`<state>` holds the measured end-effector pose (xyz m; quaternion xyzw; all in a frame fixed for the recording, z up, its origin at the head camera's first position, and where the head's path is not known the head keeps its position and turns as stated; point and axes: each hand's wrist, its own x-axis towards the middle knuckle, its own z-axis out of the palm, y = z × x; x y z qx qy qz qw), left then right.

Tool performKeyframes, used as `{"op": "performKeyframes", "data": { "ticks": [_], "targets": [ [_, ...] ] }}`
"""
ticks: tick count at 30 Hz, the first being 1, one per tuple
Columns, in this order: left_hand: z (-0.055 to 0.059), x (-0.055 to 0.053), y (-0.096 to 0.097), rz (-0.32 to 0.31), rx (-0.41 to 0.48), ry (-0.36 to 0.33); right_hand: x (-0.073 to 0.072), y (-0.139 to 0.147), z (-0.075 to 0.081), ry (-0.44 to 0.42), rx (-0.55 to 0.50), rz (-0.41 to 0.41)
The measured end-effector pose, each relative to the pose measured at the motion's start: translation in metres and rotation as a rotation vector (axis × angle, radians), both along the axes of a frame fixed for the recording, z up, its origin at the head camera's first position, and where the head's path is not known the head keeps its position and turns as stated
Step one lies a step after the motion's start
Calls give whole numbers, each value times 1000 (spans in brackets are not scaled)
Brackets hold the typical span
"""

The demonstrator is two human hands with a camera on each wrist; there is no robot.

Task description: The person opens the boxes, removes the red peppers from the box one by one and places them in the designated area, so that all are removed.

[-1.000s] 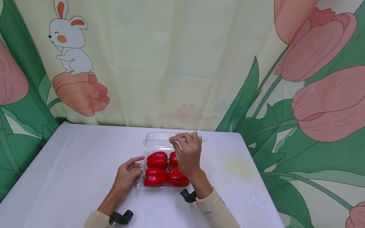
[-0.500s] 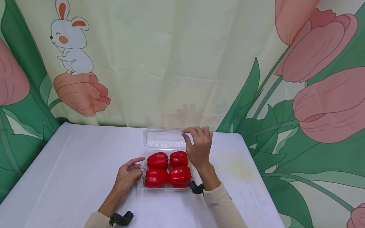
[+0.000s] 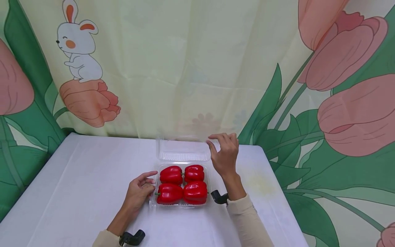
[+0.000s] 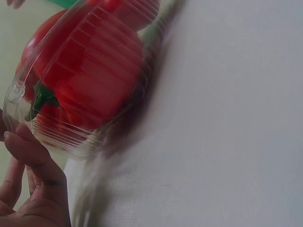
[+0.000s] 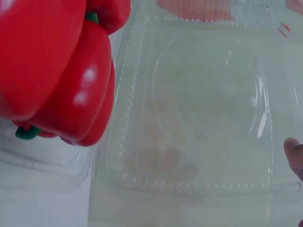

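Several red bell peppers (image 3: 195,192) sit in the base of a clear plastic clamshell box (image 3: 182,206), in two rows. Its hinged lid (image 3: 184,156) stands raised at the far side, see-through against the curtain. My left hand (image 3: 137,192) is at the box's left side. In the left wrist view its thumb (image 4: 26,144) pinches the rim near a pepper's green stem (image 4: 42,99). My right hand (image 3: 226,154) pinches the lid's upper right corner between thumb and index finger. The right wrist view shows the clear lid (image 5: 213,104) beside the peppers, with the thumb tip (image 5: 292,149) at its edge.
A white-covered table (image 3: 86,185) carries the box near its middle. Behind it hangs a curtain (image 3: 185,68) printed with a rabbit and tulips. Black wrist mounts (image 3: 132,237) sit on both wrists.
My right hand has moved up and to the right, swinging the lid further back and uncovering the peppers in the head view. The left hand has stayed at the box's left side.
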<state>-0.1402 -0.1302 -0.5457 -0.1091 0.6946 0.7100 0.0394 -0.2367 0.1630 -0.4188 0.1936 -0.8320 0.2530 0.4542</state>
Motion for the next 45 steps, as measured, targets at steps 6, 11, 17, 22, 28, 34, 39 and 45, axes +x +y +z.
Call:
{"op": "performKeyframes", "data": {
  "ticks": [6, 11, 17, 22, 28, 34, 39, 45],
  "targets": [
    [-1, -1, 0, 3, -4, -2, -5, 8, 0, -19, -19, -7],
    [0, -1, -1, -2, 0, 0, -11, 12, -1, -25, -48, -12],
    [0, -1, 0, 4, 3, -2, -16, 15, -2, -76, -94, -24],
    [1, -2, 0, 7, 6, 3, -21, 15, -5, -155, -177, -21],
    [1, -3, 1, 4, 18, 2, -28, 17, -9, -256, -292, 16],
    [2, -2, 1, 9, 22, 0, -39, 14, -13, -324, -397, 66],
    [0, -2, 1, 6, 13, -1, -45, 14, -17, -361, -418, 63],
    [-1, -2, 1, 10, 11, 5, -55, 17, -22, -393, -398, 70]
  ]
}}
